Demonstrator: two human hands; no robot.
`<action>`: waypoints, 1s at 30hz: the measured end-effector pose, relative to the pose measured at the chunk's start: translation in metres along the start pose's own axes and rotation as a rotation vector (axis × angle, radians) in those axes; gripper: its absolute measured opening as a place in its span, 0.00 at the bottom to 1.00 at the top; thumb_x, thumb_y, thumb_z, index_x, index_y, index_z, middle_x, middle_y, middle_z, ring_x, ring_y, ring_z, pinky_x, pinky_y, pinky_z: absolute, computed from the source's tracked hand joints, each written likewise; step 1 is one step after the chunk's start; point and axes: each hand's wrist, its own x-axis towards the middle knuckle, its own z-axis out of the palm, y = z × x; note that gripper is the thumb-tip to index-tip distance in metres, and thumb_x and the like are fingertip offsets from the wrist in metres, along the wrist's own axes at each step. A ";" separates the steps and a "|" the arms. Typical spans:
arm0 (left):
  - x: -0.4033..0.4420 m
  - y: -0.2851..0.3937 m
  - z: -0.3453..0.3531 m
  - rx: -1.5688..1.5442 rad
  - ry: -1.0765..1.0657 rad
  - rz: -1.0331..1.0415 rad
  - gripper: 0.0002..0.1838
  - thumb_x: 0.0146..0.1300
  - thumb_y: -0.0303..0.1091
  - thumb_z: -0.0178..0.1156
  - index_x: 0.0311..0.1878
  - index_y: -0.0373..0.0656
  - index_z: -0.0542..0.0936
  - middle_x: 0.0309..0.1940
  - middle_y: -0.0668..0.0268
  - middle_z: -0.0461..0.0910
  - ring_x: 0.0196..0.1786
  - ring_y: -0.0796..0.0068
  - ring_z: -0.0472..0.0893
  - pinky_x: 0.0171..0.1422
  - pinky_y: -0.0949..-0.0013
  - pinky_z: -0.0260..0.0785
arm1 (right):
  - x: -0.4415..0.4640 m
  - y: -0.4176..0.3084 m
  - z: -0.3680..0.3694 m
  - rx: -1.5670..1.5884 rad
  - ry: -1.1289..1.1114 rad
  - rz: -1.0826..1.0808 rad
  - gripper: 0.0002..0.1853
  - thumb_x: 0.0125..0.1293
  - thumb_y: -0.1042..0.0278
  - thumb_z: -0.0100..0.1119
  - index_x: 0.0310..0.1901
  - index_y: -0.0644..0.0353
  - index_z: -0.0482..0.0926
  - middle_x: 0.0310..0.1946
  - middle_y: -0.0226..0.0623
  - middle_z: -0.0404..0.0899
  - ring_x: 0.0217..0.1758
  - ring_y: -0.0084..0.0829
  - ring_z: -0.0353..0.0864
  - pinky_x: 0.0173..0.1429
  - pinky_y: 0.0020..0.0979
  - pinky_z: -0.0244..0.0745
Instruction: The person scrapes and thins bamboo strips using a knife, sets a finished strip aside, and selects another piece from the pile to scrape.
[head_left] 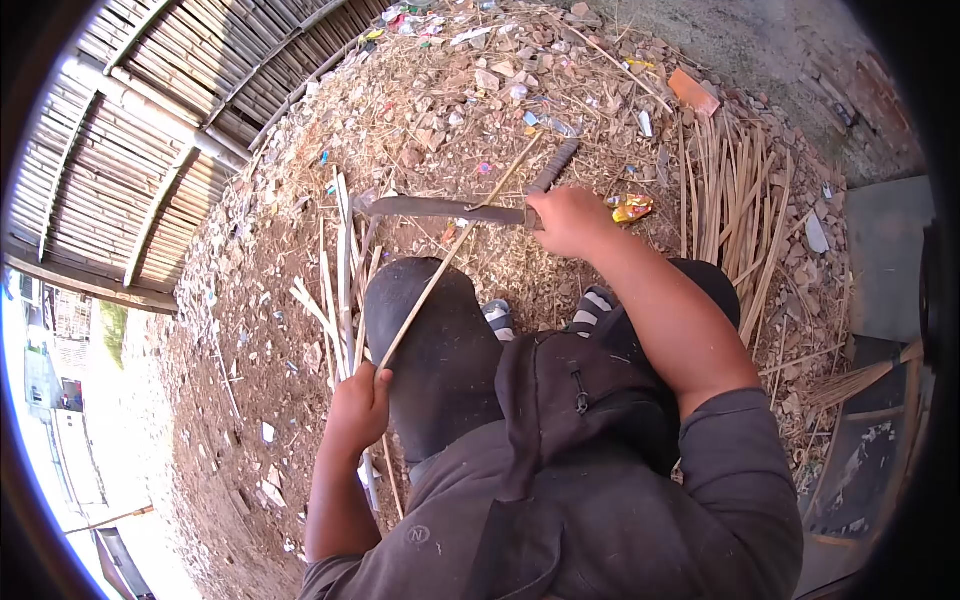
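Observation:
My left hand (358,408) is closed around the lower end of a thin bamboo strip (428,290), which slants up and to the right over my left knee. My right hand (575,222) grips a machete (430,208), its long dark blade pointing left. The blade crosses the strip near its upper part and appears to touch it. Just above my right hand is a dark, ribbed handle (556,163); its lower end is hidden, so what it belongs to is unclear. Several pale strips (342,275) lie on the ground beside my left knee.
A pile of split bamboo strips (735,190) lies to the right. Stones, shavings and litter cover the ground, with a brick piece (693,92) and a yellow wrapper (630,208). A bamboo fence (150,130) stands at left, a wall (740,45) at upper right, a broom (860,380) at right.

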 end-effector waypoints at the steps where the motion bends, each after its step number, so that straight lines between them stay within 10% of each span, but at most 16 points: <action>1: -0.001 -0.004 0.001 0.003 -0.006 0.016 0.19 0.79 0.43 0.53 0.36 0.36 0.71 0.27 0.40 0.78 0.35 0.31 0.79 0.38 0.40 0.67 | -0.002 -0.001 -0.004 -0.016 -0.012 -0.024 0.14 0.56 0.59 0.69 0.43 0.52 0.83 0.33 0.46 0.85 0.40 0.52 0.86 0.46 0.52 0.80; 30: -0.016 -0.017 -0.013 -0.104 -0.088 -0.053 0.22 0.80 0.45 0.50 0.35 0.35 0.72 0.26 0.43 0.76 0.32 0.39 0.77 0.39 0.47 0.67 | 0.009 0.018 0.008 -0.008 0.086 -0.083 0.11 0.55 0.64 0.68 0.39 0.51 0.81 0.30 0.42 0.84 0.37 0.51 0.86 0.42 0.52 0.80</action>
